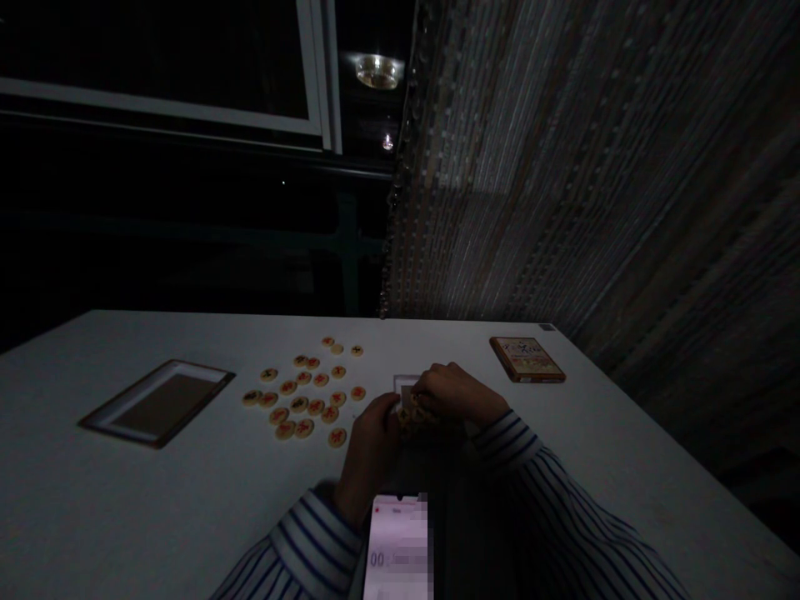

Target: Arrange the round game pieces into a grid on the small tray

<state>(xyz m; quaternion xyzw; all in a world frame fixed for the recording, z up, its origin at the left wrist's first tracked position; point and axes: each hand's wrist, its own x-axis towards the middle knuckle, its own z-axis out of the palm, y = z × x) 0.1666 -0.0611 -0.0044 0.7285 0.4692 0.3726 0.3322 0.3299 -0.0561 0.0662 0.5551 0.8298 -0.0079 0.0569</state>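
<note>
A small box [400,382] with a pale rim sits on the table in front of me, holding several round Chinese chess pieces [417,414]. My left hand [372,437] grips the box at its left side, thumb by the rim. From the right, my right hand [459,392] reaches over the box with curled fingers, closed at a chess piece; the dimness and the fingers partly hide it. To the left of the box lie loose Chinese chess pieces [303,427], round and pale, with red or dark characters.
An open shallow box lid or tray [112,418] lies at the left of the white table [206,500]. A flat printed box [527,359] rests at the back right. Near me is a lit phone [397,550]. Beaded string curtains [500,167] hang beyond the table's right side.
</note>
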